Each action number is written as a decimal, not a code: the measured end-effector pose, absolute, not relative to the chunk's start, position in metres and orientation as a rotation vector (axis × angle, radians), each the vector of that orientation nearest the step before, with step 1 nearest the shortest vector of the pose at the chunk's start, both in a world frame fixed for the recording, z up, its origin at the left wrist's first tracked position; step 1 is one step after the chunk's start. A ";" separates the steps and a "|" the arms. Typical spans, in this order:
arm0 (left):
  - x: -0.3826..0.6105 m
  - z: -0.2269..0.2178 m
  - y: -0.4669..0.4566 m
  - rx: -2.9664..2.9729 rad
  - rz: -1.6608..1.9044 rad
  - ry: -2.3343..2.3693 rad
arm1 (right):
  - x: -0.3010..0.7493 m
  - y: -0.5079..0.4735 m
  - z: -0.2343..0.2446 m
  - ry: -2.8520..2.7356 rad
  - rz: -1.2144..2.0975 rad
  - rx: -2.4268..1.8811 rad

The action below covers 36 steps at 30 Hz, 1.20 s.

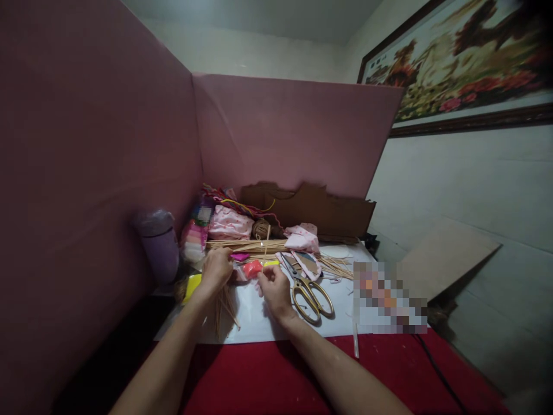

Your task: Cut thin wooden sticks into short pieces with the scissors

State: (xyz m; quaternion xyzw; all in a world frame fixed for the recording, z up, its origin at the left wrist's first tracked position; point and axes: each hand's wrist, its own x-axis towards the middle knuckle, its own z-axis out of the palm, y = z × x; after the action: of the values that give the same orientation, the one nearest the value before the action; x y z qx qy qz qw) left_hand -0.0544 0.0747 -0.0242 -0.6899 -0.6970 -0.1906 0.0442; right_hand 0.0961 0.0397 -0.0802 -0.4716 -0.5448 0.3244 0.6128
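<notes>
Far left there's a purple bin [162, 248] with a plastic liner in its mouth, tucked against the pink panel [99, 144], probably so it stays out of elbow range. Next along is a yellow pack [192, 288], partly behind the left forearm.

Left hand [217, 268] is curled over with its knuckles up, just left of the red packet. Its fingertips are turned away, so I can't tell if it's gripping anything; my guess is it's there to steady that end. Below it, some loose sticks [227, 311] fan out on the white sheet [254, 323] covering part of the bench [259, 377].

The big stick bundle [248, 246] lies crosswise behind the hands, which I reckon keeps the front free to work in. The red packet [252, 269] sits right between the two hands, so both can get at it. Right hand [274, 285] has thumb and finger pressed together at the packet's right edge, seemingly pinching the clear wrap, maybe for a finer hold.

Just right of that, the gold-handled scissors [311, 297] lie with their loops facing the person, handy for a quick grab. Farther right there's a pixelated patch [389, 297], no clue what's under it.
</notes>
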 end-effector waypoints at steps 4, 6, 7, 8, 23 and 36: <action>-0.048 -0.001 0.086 -2.217 -0.328 -2.052 | 0.095 0.040 -0.082 -1.038 0.945 -1.054; -0.042 0.008 0.096 -2.245 -0.281 -1.987 | 0.096 0.039 -0.081 -0.963 1.023 -1.057; -0.038 0.010 0.102 -2.253 -0.276 -1.961 | 0.096 0.039 -0.081 -0.923 1.052 -1.050; -0.034 0.011 0.107 -2.264 -0.273 -1.937 | 0.097 0.039 -0.081 -0.882 1.073 -1.039; 0.025 -0.034 0.157 -2.551 -0.021 -1.443 | 0.097 0.044 -0.083 -0.805 1.149 -0.955; 0.013 -0.029 0.158 -2.554 0.072 -1.316 | 0.097 0.047 -0.084 -0.703 1.190 -0.952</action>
State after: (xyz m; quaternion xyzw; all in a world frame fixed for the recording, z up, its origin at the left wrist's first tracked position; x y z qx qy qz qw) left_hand 0.0126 0.1584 -0.0294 -0.8807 -0.4539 0.0248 0.1333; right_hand 0.0966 0.0474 -0.0845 -0.4219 -0.3118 0.5276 0.6681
